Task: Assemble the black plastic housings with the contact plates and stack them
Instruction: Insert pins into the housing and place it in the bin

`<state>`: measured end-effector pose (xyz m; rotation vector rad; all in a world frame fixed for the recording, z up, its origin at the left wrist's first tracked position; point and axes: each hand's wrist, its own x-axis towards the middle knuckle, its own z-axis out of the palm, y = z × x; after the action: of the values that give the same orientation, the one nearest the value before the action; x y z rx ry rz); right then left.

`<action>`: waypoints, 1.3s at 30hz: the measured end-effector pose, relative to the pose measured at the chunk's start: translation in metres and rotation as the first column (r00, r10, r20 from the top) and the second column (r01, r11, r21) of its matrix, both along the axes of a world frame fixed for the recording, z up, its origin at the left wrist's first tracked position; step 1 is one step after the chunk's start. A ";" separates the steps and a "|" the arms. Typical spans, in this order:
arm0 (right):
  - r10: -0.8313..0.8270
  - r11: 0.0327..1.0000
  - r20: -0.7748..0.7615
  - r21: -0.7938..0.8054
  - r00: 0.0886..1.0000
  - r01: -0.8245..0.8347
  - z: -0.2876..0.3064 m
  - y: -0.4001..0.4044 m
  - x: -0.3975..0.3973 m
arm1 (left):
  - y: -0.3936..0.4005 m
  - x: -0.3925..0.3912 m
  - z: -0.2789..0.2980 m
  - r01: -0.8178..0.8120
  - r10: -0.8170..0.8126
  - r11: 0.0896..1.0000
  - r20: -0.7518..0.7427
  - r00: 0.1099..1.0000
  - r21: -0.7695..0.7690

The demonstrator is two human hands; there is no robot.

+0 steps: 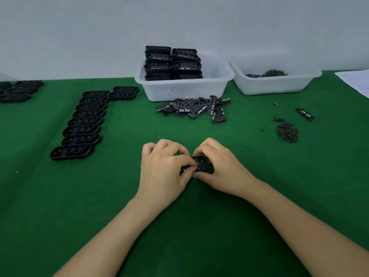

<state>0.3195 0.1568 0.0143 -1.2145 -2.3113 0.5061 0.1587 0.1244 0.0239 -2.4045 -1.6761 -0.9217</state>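
While both your hands are meeting over the near middle of the green table (199, 226), you are gripping one black housing (199, 165) between them. Your left hand (162, 166) is curling its fingers round the part's left end, and your right hand (217, 166) is pinching the right end with thumb and fingertips. What seems to be a contact plate is sitting in the housing, though your fingers are hiding most of it.

To your left, a row of empty housings (79, 124) is running from near to far. Farther off, a loose heap of contact plates (192, 109) is lying just in front of a white tub (185, 90), and stacked assembled housings (172, 62) are standing inside that tub. A second white tub (275, 82) is sitting to the right of it, holding small dark parts. A pile of small dark pins (287, 132) is lying on the right, well apart from your hands.
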 end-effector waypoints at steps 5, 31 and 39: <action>0.006 1.000 -0.007 0.008 1.000 -0.006 0.000 0.000 -0.001 | 0.000 0.001 -0.001 -0.002 0.003 0.999 -0.017 1.000 0.041; -0.050 0.972 -0.147 -0.233 0.988 0.015 0.001 0.002 0.004 | 0.009 -0.036 -0.018 0.134 -0.078 0.965 0.239 0.968 -0.225; -0.133 0.939 -0.126 -0.335 0.983 0.084 0.006 0.004 -0.004 | 0.011 -0.037 -0.017 0.151 -0.085 0.957 0.262 0.961 -0.246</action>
<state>0.3155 0.1613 0.0205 -1.3960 -2.0755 0.9371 0.1222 0.1353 0.0064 -2.6851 -1.8618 -1.1253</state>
